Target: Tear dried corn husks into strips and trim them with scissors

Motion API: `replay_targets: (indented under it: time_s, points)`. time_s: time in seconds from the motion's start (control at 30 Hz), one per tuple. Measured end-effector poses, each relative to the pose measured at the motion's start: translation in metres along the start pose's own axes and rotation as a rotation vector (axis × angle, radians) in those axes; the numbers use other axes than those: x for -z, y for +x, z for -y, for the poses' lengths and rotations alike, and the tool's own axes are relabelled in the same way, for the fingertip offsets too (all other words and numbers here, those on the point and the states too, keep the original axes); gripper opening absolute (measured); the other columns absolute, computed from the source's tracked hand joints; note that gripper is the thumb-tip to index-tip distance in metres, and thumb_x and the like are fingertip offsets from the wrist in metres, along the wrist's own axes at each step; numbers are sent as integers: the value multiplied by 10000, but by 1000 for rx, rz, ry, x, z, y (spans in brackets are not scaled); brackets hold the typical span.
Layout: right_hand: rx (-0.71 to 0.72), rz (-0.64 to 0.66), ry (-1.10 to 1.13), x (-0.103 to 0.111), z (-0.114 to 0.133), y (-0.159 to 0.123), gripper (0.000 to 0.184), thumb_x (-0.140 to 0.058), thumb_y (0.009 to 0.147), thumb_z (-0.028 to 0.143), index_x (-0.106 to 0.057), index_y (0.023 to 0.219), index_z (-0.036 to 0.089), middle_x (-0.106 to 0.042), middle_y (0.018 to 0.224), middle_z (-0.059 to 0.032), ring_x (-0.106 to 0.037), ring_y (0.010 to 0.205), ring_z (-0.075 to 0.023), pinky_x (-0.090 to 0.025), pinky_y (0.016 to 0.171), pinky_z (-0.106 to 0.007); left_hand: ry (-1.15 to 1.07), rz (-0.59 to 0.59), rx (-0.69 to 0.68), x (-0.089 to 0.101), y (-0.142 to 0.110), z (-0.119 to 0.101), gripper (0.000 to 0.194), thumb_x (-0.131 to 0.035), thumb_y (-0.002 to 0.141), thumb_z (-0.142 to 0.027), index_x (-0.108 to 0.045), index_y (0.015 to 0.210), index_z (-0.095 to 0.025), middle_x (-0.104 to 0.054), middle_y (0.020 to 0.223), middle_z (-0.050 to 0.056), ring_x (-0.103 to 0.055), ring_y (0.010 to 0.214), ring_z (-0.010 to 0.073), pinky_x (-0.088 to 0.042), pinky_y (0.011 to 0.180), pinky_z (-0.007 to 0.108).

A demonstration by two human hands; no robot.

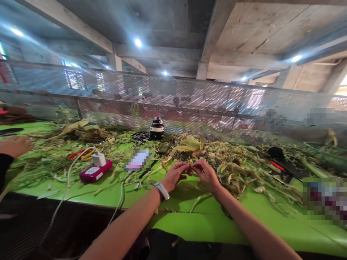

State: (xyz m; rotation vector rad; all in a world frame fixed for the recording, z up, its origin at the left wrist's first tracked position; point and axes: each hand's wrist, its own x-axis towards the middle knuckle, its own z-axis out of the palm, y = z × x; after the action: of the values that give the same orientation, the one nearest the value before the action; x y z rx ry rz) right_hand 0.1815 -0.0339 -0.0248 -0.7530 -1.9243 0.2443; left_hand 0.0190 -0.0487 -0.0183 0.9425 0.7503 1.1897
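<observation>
At the near worktop (pixel 173 224) edge, left hand (pixel 175 175) and right hand (pixel 207 176) meet, each grip pinching one small husk scrap (pixel 192 169). Beyond them: husk pile (pixel 217 159), pink power bank (pixel 95 172) left, black jar (pixel 157 128) by mesh fence (pixel 189 97).

Green desk (pixel 189 227), littered across its width with dry corn husks (pixel 233 162) and stalks. Black-and-white cylindrical flask (pixel 157 128) upright near perforated metal screen (pixel 189 97) at back. Magenta power bank (pixel 95 172) left of centre, white charger plug (pixel 99 159) sitting on it, white cable (pixel 63 191) trailing off front edge. Red and yellow scissor handles (pixel 81 154) just behind. Black tool with red stripe (pixel 282 164) at right. Co-worker's hand (pixel 15 145) at far left edge. Concrete beams overhead.
</observation>
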Motion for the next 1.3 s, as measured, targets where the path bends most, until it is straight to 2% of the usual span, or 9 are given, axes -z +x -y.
replay_targets:
  time_s: [0.2,0.47,0.57,0.67,0.8,0.9,0.97,1.1,1.3]
  points:
    - [17,-17,-43,1,0,0,173,-550,900,365,-644,872,221,-630,816,-49,-591,771,-185,-488,704,-300,-96,35,45,1,2,0,218,-793,608,-221,-640,744,-148,-645,667,11,-572,577,92,-343,477,181]
    - [88,-33,-139,0,-3,-3,172,-527,919,330,-656,855,235,-606,804,-41,-569,755,-167,-465,702,-281,-194,85,95,1,1,0,266,-818,575,-227,-620,738,-153,-634,619,-8,-594,566,79,-353,441,139]
    - [39,-58,-127,-2,1,-2,182,-510,921,306,-628,815,216,-590,780,-38,-559,731,-161,-453,665,-272,-168,71,70,0,0,2,287,-817,579,-263,-623,762,-157,-664,686,6,-616,608,95,-391,466,154]
    - [-74,-74,-83,-5,5,0,194,-512,898,318,-578,759,200,-571,746,-33,-553,693,-158,-443,613,-265,-99,67,24,-1,-1,3,307,-806,594,-321,-629,784,-158,-677,729,19,-632,654,120,-431,501,183]
    - [-259,-52,55,-9,3,1,231,-538,853,407,-534,758,196,-561,683,-11,-527,587,-138,-431,538,-254,77,92,-64,-2,-3,3,330,-761,635,-418,-635,786,-153,-673,710,27,-638,669,150,-472,537,229]
    - [-341,-105,134,-11,-4,1,308,-602,787,495,-526,785,197,-561,662,3,-512,563,-130,-432,527,-252,191,96,-131,-4,-3,4,337,-704,676,-473,-617,770,-161,-657,664,16,-633,644,157,-484,535,248]
    - [-362,-103,179,-11,-9,1,353,-617,762,537,-542,800,194,-576,673,-2,-520,578,-133,-443,539,-254,230,83,-175,-5,-3,5,342,-673,698,-488,-609,788,-165,-652,656,11,-631,630,154,-484,522,245]
    - [-358,-18,235,-9,-14,1,361,-627,749,547,-599,769,187,-603,694,-16,-544,601,-136,-458,559,-256,255,62,-216,-4,0,6,349,-654,707,-500,-589,774,-164,-636,633,6,-621,593,145,-476,491,232]
    - [-312,-83,211,-9,-13,0,305,-656,741,490,-625,773,189,-607,700,-17,-543,594,-135,-459,570,-256,199,45,-185,-3,1,5,332,-686,693,-470,-594,758,-158,-644,631,7,-621,599,135,-473,503,219]
